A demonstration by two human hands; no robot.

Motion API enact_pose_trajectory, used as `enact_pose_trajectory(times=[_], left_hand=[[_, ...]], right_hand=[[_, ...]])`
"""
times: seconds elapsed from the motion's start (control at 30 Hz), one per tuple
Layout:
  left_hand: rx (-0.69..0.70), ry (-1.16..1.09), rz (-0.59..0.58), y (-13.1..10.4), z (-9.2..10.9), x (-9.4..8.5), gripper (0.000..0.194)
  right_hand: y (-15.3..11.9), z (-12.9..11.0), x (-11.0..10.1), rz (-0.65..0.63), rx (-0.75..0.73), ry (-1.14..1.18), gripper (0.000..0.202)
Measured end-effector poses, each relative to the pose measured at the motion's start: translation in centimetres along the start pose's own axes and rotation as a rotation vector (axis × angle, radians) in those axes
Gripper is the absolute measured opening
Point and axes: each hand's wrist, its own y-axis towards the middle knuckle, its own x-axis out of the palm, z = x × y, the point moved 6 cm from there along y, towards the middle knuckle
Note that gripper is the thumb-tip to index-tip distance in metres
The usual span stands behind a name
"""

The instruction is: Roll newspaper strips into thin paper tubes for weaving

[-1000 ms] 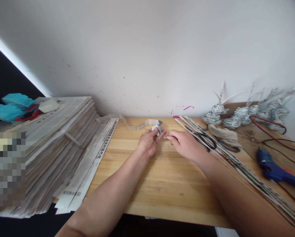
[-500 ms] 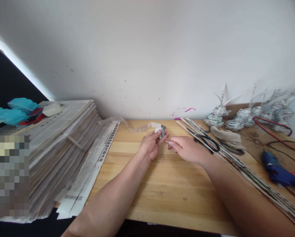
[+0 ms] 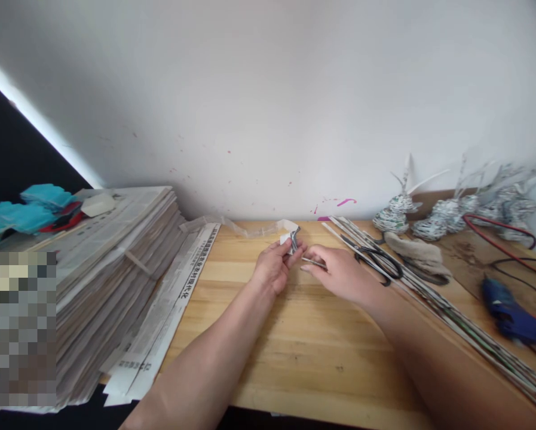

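Observation:
Over the middle of the table, my left hand (image 3: pixel 272 266) is closed, pinching a small folded piece of printed paper (image 3: pixel 287 243) between thumb and fingers. A long, pale, crinkled strip (image 3: pixel 250 232) runs from near that paper leftward to the newspaper sheets; whether it joins the paper, I cannot tell. Just to the right, my right hand (image 3: pixel 333 269) has thumb and forefinger around a short, thin, stick-like piece (image 3: pixel 314 261). Its tip points toward my left hand, and its other end is hidden in the palm.
Newspapers (image 3: pixel 115 269) are stacked high at left, with blue items (image 3: pixel 23 206) on top. To the right lie black scissors (image 3: pixel 379 260), long rolled-paper sticks (image 3: pixel 451 322), a glove (image 3: pixel 413 251) and a blue glue gun (image 3: pixel 505 307). Woven paper figures (image 3: pixel 392 215) stand by the wall.
My right hand's thumb and forefinger have parted slightly, showing more of the thin piece. My left hand keeps hold of the folded paper, which has turned a little. The view has shifted slightly.

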Motion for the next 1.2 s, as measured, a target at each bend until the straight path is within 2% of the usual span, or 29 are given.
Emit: enact_pose_trajectory(times=[0.13,0.2,0.3,0.37,0.5,0.57,0.63,0.73,0.83,1.0,1.13,1.2], left_hand=[[-0.010,0.011,-0.023,-0.1,-0.2,0.1,0.012],[-0.008,0.012,-0.030,-0.1,-0.2,0.1,0.012],[0.001,0.009,-0.010,0.0,-0.1,-0.1,0.013],[0.001,0.014,-0.002,0.1,0.0,-0.1,0.014],[-0.012,0.030,-0.009,0.0,0.0,0.1,0.013],[-0.015,0.034,-0.012,0.0,0.0,0.2,0.013],[-0.003,0.027,-0.005,0.0,0.1,0.1,0.013],[0.011,0.016,0.010,0.0,0.3,0.1,0.014],[0.004,0.009,0.002,0.0,0.3,0.1,0.013],[-0.003,-0.007,-0.004,0.0,0.3,0.1,0.013],[-0.037,-0.021,0.020,0.1,0.0,0.1,0.012],[-0.042,-0.028,0.016,0.1,0.0,0.1,0.012]], right_hand=[[0.0,0.0,-0.1,-0.049,0.081,0.001,0.029],[0.1,0.1,-0.1,-0.069,0.106,0.024,0.025],[0.1,-0.1,-0.5,0.004,0.058,0.012,0.014],[0.1,-0.1,-0.5,0.026,0.019,-0.032,0.016],[0.0,0.3,0.3,-0.064,0.048,-0.052,0.032],[0.0,0.4,0.4,-0.065,0.050,-0.032,0.028],[0.0,0.1,0.1,-0.007,0.009,-0.028,0.016],[0.0,-0.4,-0.5,0.075,-0.053,-0.019,0.013],[0.1,-0.5,-0.7,0.059,-0.031,-0.027,0.025],[0.1,-0.8,-0.8,0.053,-0.093,-0.039,0.015],[0.1,-0.6,-0.5,0.015,-0.064,-0.068,0.026],[0.1,-0.5,-0.5,0.009,-0.042,-0.058,0.025]])
